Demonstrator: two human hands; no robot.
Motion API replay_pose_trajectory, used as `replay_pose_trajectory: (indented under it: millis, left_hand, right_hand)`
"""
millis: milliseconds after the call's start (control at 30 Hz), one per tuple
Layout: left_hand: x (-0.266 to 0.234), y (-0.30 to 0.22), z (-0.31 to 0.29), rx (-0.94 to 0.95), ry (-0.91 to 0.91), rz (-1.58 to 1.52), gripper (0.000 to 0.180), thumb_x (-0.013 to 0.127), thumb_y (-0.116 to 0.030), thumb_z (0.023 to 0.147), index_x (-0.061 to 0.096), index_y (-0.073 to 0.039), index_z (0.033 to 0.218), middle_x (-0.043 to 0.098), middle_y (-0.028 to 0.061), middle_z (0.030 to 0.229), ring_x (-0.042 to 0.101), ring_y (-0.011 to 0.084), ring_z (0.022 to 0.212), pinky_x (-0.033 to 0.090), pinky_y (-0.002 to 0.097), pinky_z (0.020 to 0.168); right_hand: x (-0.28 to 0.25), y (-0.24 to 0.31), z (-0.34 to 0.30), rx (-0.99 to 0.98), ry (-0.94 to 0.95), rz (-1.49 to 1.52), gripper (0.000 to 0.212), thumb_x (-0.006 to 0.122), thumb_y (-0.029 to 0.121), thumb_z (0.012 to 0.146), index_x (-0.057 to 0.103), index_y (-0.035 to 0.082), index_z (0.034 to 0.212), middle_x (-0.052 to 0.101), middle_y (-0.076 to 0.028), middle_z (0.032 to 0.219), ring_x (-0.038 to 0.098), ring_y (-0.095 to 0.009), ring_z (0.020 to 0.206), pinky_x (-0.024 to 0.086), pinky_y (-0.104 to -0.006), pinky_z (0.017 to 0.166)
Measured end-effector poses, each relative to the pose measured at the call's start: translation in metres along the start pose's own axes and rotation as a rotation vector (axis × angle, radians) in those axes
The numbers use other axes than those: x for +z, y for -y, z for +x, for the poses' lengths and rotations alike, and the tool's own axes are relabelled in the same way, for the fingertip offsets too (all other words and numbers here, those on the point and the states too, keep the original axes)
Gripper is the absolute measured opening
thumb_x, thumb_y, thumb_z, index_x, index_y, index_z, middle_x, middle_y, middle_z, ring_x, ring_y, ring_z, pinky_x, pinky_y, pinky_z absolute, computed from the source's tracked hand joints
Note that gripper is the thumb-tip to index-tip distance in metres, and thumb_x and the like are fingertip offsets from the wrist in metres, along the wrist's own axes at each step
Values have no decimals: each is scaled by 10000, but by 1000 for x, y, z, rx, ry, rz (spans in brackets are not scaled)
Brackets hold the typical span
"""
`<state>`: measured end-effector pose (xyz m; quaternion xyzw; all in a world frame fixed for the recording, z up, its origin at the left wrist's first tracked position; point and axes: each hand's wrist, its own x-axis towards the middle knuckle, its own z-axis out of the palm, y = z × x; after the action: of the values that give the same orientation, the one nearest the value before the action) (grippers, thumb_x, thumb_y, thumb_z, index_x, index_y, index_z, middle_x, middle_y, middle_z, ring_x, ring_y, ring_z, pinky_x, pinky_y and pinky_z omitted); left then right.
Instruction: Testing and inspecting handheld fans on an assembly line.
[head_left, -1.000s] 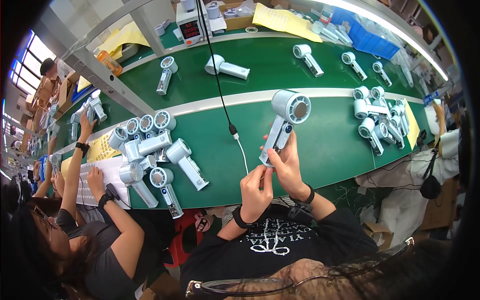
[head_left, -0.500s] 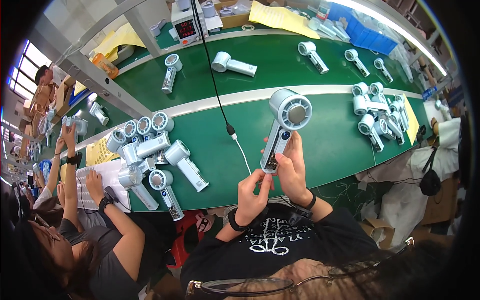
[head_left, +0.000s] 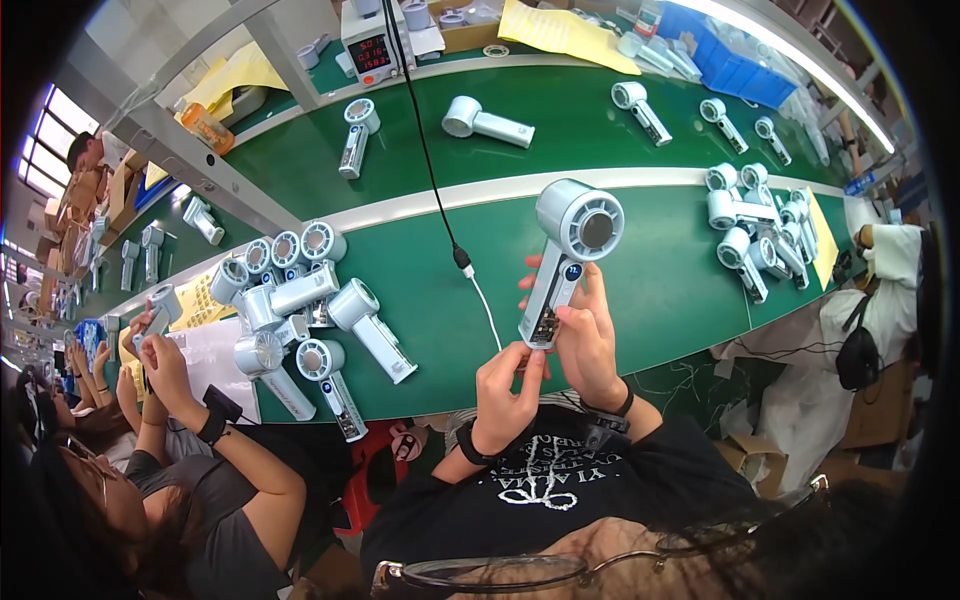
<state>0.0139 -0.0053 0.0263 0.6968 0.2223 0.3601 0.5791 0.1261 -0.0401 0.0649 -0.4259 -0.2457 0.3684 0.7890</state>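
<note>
A pale blue handheld fan point(head_left: 578, 222) stands upright over the green table with its round head on top. The lower front of its handle is uncovered, showing a circuit board, and a small round display glows above it. My right hand point(head_left: 588, 350) is closed around the handle, thumb on the front beside the board. At the handle's bottom end, my left hand point(head_left: 507, 396) pinches the end of a white cable point(head_left: 484, 305); the fingers hide its plug. The cable joins a black cord point(head_left: 430, 150) hanging from above.
Several similar fans point(head_left: 300, 290) are heaped at the left, beside a co-worker point(head_left: 225, 470) holding a fan. Another heap of fans point(head_left: 745, 212) lies at the right. Behind a pale rail, spaced fans point(head_left: 488, 124) lie on a green belt. A power supply point(head_left: 372, 50) and blue bin point(head_left: 740, 62) stand beyond.
Fans on the belt behind have shifted to the right. The co-worker at the left has raised a hand off the white sheet and now handles a fan closer in. My hands have barely moved.
</note>
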Motion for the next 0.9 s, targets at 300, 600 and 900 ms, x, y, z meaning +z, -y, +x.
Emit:
replay_pose_trajectory:
  millis: [300,600,900]
  left_hand:
    - [0,2,4,30,-51,33,99,547,-11,914,607,40,855,596,73,645,568,144,562,406,267,510]
    - [-3,12,11,-14,-35,31,77,558,7,902,594,59,859,607,101,692,591,162,568,451,268,515]
    - [-3,30,9,-171,2,-19,164,540,-65,941,595,51,839,594,58,635,560,108,565,415,241,521]
  right_hand:
    - [-1,-6,6,-19,7,-40,648,440,97,817,182,9,1405,429,-217,1314,523,-257,1105,480,-390,913]
    - [-8,-19,17,-60,43,-124,653,519,39,836,195,27,1403,423,-196,1323,520,-238,1109,488,-373,904]
    - [-25,-20,93,-168,31,-197,539,524,0,898,265,30,1370,447,-143,1319,524,-195,1108,502,-349,886]
